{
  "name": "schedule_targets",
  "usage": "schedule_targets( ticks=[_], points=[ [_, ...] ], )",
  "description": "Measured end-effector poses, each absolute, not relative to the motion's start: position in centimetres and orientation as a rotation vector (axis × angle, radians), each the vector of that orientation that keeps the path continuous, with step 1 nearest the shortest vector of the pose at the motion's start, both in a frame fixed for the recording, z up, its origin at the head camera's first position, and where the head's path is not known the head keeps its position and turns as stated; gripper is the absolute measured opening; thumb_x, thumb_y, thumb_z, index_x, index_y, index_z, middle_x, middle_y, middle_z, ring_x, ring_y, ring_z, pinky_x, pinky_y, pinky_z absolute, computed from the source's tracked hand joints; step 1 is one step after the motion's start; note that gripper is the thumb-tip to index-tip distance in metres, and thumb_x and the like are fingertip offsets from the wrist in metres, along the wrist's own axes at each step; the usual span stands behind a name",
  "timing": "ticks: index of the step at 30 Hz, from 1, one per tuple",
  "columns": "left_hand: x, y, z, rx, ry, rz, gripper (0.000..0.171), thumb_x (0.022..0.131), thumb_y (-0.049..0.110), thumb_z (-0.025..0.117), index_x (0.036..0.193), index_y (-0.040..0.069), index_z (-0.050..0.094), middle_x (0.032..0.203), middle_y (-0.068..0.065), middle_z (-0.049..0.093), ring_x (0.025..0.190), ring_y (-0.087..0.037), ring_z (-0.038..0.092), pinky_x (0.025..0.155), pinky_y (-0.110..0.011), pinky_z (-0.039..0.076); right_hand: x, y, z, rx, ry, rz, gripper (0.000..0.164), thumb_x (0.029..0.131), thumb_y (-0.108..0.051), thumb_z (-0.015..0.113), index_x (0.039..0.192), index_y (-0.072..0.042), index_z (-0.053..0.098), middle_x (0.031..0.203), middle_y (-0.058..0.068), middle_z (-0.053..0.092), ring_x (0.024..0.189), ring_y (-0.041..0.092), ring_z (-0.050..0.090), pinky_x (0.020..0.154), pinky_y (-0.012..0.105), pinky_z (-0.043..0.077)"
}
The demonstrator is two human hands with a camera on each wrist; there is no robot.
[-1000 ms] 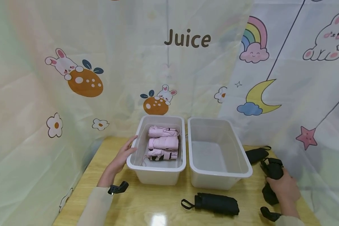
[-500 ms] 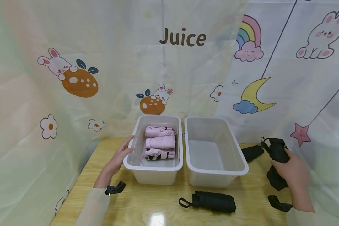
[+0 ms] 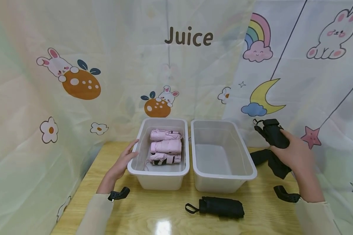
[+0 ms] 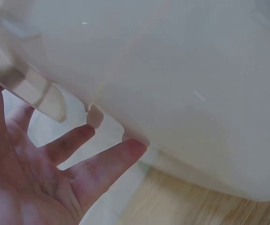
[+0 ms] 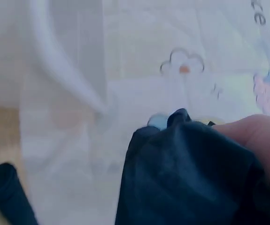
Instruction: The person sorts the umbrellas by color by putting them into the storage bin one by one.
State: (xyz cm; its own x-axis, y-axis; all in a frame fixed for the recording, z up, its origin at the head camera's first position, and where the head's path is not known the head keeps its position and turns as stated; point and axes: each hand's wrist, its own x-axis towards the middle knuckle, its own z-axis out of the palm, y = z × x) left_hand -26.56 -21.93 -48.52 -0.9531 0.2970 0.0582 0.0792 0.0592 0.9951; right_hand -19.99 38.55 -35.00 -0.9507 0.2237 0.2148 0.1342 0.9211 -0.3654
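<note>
My right hand grips a folded black umbrella off the table, to the right of the right-hand white bin. Dark fabric of this umbrella fills the lower part of the right wrist view. My left hand has its fingers spread, with the tips touching the outer side of the left-hand white bin. Inside that bin lie several rolled pink umbrellas. A second black umbrella, with a wrist loop, lies in front of the right bin. A third black umbrella is partly hidden beside that bin.
Both bins stand side by side on a wooden table, close to a printed fabric backdrop. Fabric also hangs along the table's left and right sides. The right bin's floor is bare.
My right hand has lifted the black umbrella from the table's right side, moving it up and slightly left. My left hand stays at the left bin. The head view has shifted slightly.
</note>
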Motion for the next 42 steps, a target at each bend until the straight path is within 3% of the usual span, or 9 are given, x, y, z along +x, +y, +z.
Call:
schedule_targets(
  ticks=[5, 11, 16, 24, 42],
  points=[
    [-26.4, -22.1, -48.5, 0.361, 2.167, 2.021, 0.058, 0.103, 0.021, 0.045, 0.156, 0.022, 0.021, 0.155, -0.022, 0.020, 0.132, -0.047, 0.031, 0.097, -0.061, 0.036, -21.8, 35.7, -33.6, -0.138, -2.844, 0.451, 0.084, 0.087, -0.043, 0.064, 0.154, -0.011, 0.026, 0.124, 0.041, 0.042, 0.091, 0.051, 0.050, 0.058, 0.053, 0.045],
    [-26.5, -22.0, -48.3, 0.364, 2.175, 2.019, 0.059, 0.103, 0.021, 0.045, 0.156, 0.021, 0.020, 0.155, -0.024, 0.020, 0.131, -0.048, 0.032, 0.097, -0.059, 0.038, -24.1, 32.2, -32.9, -0.021, -2.870, 0.427, 0.083, 0.084, -0.041, 0.068, 0.152, -0.012, 0.031, 0.130, 0.038, 0.043, 0.108, 0.053, 0.046, 0.072, 0.062, 0.042],
    [-26.5, -21.5, -48.1, 0.365, 2.164, 2.018, 0.060, 0.103, 0.023, 0.046, 0.156, 0.022, 0.019, 0.155, -0.025, 0.020, 0.130, -0.051, 0.033, 0.094, -0.060, 0.040, -25.9, 29.9, -32.9, 0.119, -2.924, 0.458, 0.081, 0.083, -0.034, 0.070, 0.150, -0.006, 0.034, 0.135, 0.034, 0.044, 0.115, 0.050, 0.045, 0.084, 0.062, 0.041],
    [-26.4, -21.6, -48.3, 0.353, 2.165, 2.013, 0.060, 0.103, 0.021, 0.045, 0.156, 0.022, 0.019, 0.154, -0.026, 0.020, 0.130, -0.051, 0.034, 0.093, -0.059, 0.041, -29.1, 27.0, -34.5, 0.238, -3.059, 0.565, 0.078, 0.083, -0.028, 0.070, 0.150, -0.006, 0.036, 0.142, 0.027, 0.043, 0.115, 0.043, 0.047, 0.091, 0.059, 0.040],
    [-26.6, -21.6, -48.1, 0.323, 2.179, 2.021, 0.059, 0.102, 0.023, 0.047, 0.155, 0.024, 0.022, 0.155, -0.022, 0.022, 0.130, -0.048, 0.035, 0.094, -0.057, 0.042, -34.0, 23.0, -39.5, 0.312, -3.125, 0.544, 0.078, 0.075, -0.027, 0.083, 0.142, -0.005, 0.050, 0.134, 0.022, 0.054, 0.116, 0.039, 0.050, 0.097, 0.053, 0.039]
  ],
)
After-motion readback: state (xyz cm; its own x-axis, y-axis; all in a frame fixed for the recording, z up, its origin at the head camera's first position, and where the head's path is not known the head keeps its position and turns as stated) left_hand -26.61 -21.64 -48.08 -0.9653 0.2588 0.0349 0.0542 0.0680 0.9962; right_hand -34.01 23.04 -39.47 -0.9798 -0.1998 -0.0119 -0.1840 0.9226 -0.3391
